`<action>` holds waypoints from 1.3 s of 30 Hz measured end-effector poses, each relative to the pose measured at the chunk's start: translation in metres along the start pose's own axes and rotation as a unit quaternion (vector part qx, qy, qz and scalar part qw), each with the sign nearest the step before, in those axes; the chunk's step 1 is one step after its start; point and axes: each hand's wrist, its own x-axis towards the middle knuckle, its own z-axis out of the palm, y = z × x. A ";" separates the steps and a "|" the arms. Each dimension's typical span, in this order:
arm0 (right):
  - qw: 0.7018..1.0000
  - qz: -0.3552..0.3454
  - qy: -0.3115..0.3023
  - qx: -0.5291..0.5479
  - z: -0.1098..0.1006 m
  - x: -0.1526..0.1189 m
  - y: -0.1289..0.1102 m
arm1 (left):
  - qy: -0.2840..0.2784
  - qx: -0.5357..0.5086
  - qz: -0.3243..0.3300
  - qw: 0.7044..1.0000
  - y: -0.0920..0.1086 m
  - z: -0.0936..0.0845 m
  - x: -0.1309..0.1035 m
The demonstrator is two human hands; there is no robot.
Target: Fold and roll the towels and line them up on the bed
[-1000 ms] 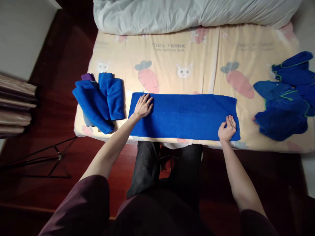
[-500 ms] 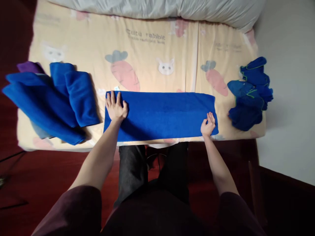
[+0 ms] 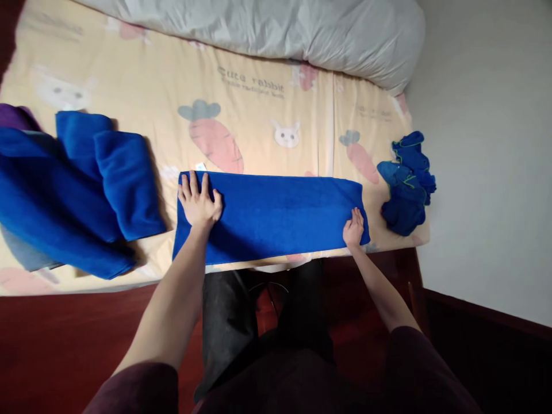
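Note:
A blue towel (image 3: 276, 215), folded into a long strip, lies flat along the bed's front edge. My left hand (image 3: 199, 204) rests palm down on its left end, fingers spread. Near the towel's right end, my right hand (image 3: 354, 229) lies on the cloth with its fingers stretched out and close together. A small white tag (image 3: 200, 167) sticks out at the towel's far left edge.
Folded blue towels (image 3: 129, 184) lie at the left, with purple cloth (image 3: 17, 117) and grey cloth (image 3: 28, 248) beside them. Crumpled blue cloths with green edging (image 3: 407, 187) lie at the right, near the wall (image 3: 487, 172). A white quilt (image 3: 259, 29) lies along the back of the patterned bed sheet (image 3: 259, 121).
The view has turned and shifted, so the cloths at the right appear further left. My right hand's fingers have straightened a little. My left hand stays on the towel's left end.

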 end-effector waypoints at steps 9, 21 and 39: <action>0.972 -0.189 -0.089 0.105 0.022 0.003 -0.195 | 0.000 -0.013 -0.006 1.000 -0.001 0.000 0.000; 0.904 -0.314 -0.234 0.173 0.085 0.000 -0.321 | -0.018 0.006 -0.017 1.000 0.001 0.001 0.001; 0.958 -0.182 -0.206 0.077 0.031 0.084 -0.105 | 0.024 0.080 0.015 0.996 0.006 0.003 -0.002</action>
